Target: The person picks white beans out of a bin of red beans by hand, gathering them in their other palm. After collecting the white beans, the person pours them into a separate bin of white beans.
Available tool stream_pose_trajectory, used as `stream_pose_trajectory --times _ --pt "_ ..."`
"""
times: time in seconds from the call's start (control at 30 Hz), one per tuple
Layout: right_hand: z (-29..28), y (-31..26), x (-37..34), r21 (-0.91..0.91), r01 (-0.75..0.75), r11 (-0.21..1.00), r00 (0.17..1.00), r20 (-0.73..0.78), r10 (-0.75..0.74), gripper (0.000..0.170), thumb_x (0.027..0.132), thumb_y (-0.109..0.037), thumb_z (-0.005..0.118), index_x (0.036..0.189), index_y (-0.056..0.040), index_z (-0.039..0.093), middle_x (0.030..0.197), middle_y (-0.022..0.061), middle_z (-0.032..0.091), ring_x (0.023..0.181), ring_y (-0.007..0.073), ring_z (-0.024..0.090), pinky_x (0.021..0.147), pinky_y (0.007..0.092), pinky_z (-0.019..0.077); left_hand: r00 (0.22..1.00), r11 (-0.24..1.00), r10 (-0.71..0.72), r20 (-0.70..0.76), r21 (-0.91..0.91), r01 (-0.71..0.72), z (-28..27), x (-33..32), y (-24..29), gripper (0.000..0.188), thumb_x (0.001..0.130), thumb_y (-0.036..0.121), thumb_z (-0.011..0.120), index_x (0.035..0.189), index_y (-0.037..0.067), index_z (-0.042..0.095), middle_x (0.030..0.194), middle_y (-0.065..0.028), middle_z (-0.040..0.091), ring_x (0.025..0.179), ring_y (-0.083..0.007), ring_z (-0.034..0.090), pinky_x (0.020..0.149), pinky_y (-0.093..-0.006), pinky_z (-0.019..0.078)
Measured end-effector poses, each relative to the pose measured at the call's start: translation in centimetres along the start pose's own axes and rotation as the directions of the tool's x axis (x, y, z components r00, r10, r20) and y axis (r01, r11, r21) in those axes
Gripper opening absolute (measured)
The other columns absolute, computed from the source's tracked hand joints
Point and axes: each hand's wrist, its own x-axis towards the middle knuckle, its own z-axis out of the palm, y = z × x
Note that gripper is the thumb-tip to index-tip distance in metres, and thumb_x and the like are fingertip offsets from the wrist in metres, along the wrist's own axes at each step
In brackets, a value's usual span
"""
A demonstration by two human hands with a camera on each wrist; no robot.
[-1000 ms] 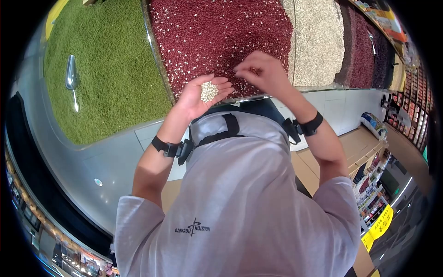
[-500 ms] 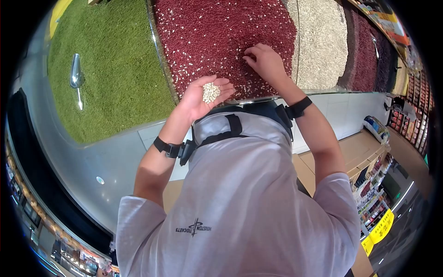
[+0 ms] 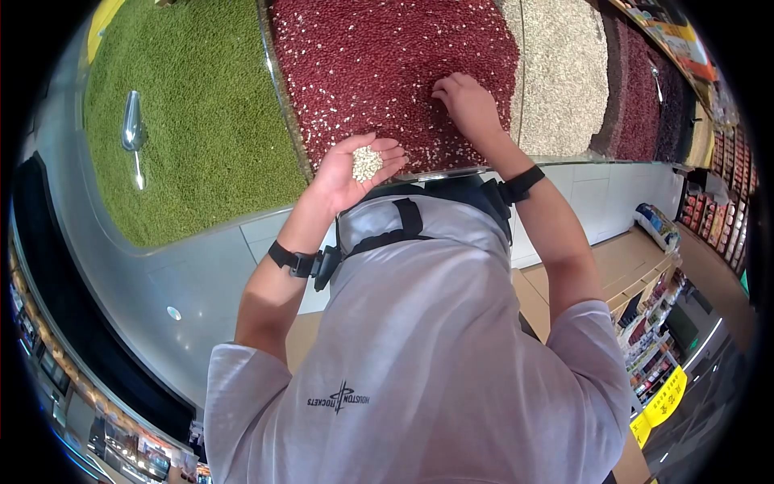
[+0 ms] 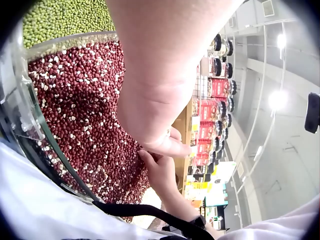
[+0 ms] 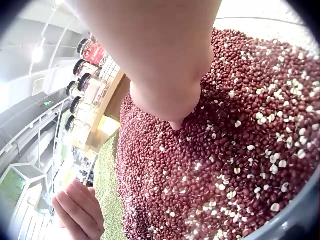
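Note:
My left hand (image 3: 343,173) is held palm up over the near edge of the red bean bin, cupping a small pile of white grains (image 3: 367,163). Red beans (image 3: 387,56) fill the bin, with white grains scattered among them. Farther right, my right hand (image 3: 470,106) reaches down to the beans with bent fingers; in the right wrist view a fingertip (image 5: 176,125) touches the bean surface. Whether those fingers pinch a grain is hidden.
Green beans (image 3: 185,113) with a metal scoop (image 3: 132,129) lie in the left bin. A bin of white grains (image 3: 560,77) adjoins on the right, with darker bins beyond. Clear dividers and a front rim (image 3: 443,173) edge the bins.
My right hand has moved away from the left hand, forward and slightly right, down to the red beans. My left hand has stayed nearly still with its pile.

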Motion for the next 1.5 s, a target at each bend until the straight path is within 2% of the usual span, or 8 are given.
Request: stream_pose_trajectory --times 0.77,0.97,1.07,1.17,1.23,1.37,1.43,1.5 --pt "0.2 0.1 -0.5 -0.022 0.050 0.999 0.999 -0.014 -0.050 0.015 0.083 -0.023 0.064 0.093 -0.0117 0.068 0.088 0.0042 0.061 0.089 0.0245 0.061 0.076 0.0365 0.0523 1.000 1.000 -0.018 0.011 0.018 0.018 0.5 -0.1 -0.6 0.027 0.094 0.021 0.053 0.094 -0.005 0.061 0.100 -0.0201 0.066 0.098 -0.0339 0.066 0.087 -0.0378 0.0582" --pt "-3.1 -1.1 -1.5 0.226 -0.038 0.973 0.996 -0.065 0.054 0.009 0.084 -0.019 0.066 0.089 -0.0124 0.070 0.084 0.0059 0.062 0.083 0.0262 0.062 0.072 0.0378 0.0519 1.000 1.000 -0.017 0.008 0.009 0.017 0.4 0.1 -0.6 0.029 0.094 0.021 0.054 0.100 -0.007 0.061 0.103 -0.0216 0.065 0.099 -0.0352 0.065 0.089 -0.0387 0.0568" --pt "-5.5 -3.9 -2.4 0.352 0.213 0.912 0.974 -0.144 -0.172 0.008 0.082 -0.017 0.069 0.088 -0.0127 0.070 0.083 0.0051 0.062 0.080 0.0247 0.061 0.069 0.0360 0.0517 1.000 1.000 -0.023 0.015 0.000 0.023 0.8 0.5 -1.0 0.032 0.094 0.022 0.052 0.105 -0.008 0.059 0.105 -0.0219 0.065 0.099 -0.0355 0.065 0.090 -0.0393 0.0561" --pt "-7.4 -7.3 -3.0 0.372 0.282 0.884 0.959 -0.073 -0.275 0.009 0.081 -0.017 0.069 0.089 -0.0130 0.071 0.082 0.0039 0.062 0.080 0.0233 0.061 0.068 0.0347 0.0519 0.999 0.999 -0.030 0.042 0.027 0.029 1.0 1.4 -1.2 0.034 0.095 0.023 0.049 0.108 -0.008 0.057 0.107 -0.0219 0.065 0.101 -0.0355 0.065 0.091 -0.0397 0.0556" --pt "-7.6 -8.2 -3.0 0.364 0.411 0.836 0.907 -0.074 -0.414 0.010 0.080 -0.017 0.069 0.090 -0.0135 0.071 0.081 0.0032 0.063 0.081 0.0224 0.062 0.068 0.0344 0.0521 0.992 1.000 -0.014 0.125 -0.016 0.016 0.5 1.9 -1.2 0.036 0.096 0.024 0.046 0.108 -0.009 0.057 0.106 -0.0214 0.065 0.103 -0.0348 0.064 0.091 -0.0399 0.0558" --pt "-7.0 -6.7 -1.9 0.420 0.360 0.833 0.930 -0.095 -0.354 0.011 0.081 -0.017 0.069 0.090 -0.0124 0.071 0.081 0.0047 0.063 0.081 0.0235 0.062 0.069 0.0354 0.0522 0.996 1.000 0.020 0.088 -0.002 -0.020 1.6 1.1 -0.8 0.035 0.095 0.023 0.048 0.107 -0.009 0.057 0.105 -0.0217 0.065 0.101 -0.0349 0.065 0.090 -0.0396 0.0565" --pt "-5.3 -4.8 -1.0 0.398 0.222 0.890 0.973 -0.153 -0.174 0.012 0.082 -0.019 0.069 0.090 -0.0111 0.071 0.082 0.0064 0.063 0.080 0.0253 0.062 0.070 0.0368 0.0523 1.000 0.999 -0.012 0.017 0.035 0.012 1.5 0.7 -0.5 0.033 0.094 0.022 0.051 0.105 -0.008 0.058 0.103 -0.0223 0.065 0.099 -0.0348 0.065 0.088 -0.0392 0.0575" --pt "-4.2 -3.1 -0.2 0.306 0.142 0.941 0.989 -0.094 -0.118 0.014 0.082 -0.021 0.070 0.091 -0.0104 0.070 0.084 0.0072 0.064 0.082 0.0266 0.063 0.072 0.0375 0.0526 1.000 1.000 -0.008 0.005 0.017 0.008 1.1 0.6 -0.5 0.032 0.094 0.022 0.052 0.104 -0.008 0.058 0.103 -0.0226 0.065 0.098 -0.0351 0.065 0.088 -0.0392 0.0576"
